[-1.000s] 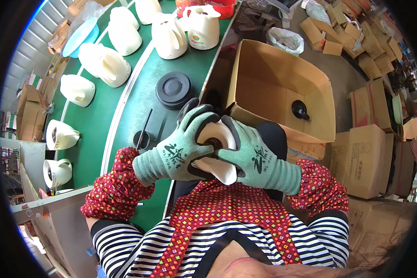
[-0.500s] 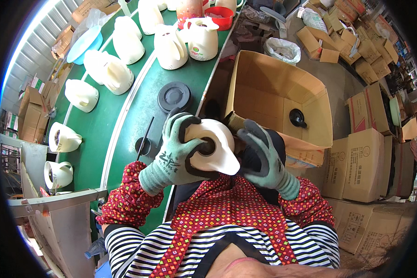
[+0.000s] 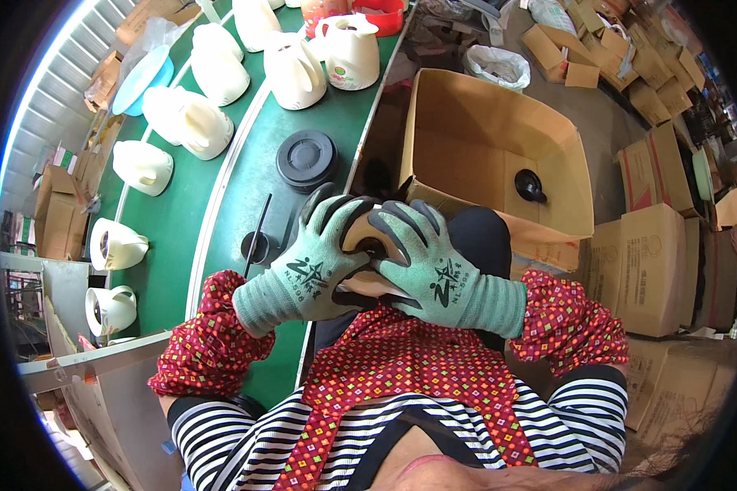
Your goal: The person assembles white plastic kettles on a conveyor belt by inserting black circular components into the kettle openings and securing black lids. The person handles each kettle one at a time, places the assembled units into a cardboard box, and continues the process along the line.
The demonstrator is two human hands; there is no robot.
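Cream jug [image 3: 372, 286] at the centre of the frame, smooth, rounded, dark round opening [image 3: 372, 246] facing up, partly hidden, gloved left hand [image 3: 321, 260] and gloved right hand [image 3: 424, 266] clamped on its 2 sides, thumbs beside the opening.

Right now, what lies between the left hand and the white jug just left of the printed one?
A round black piece lies flat on the green table between the left hand and that white jug, as the head view shows.
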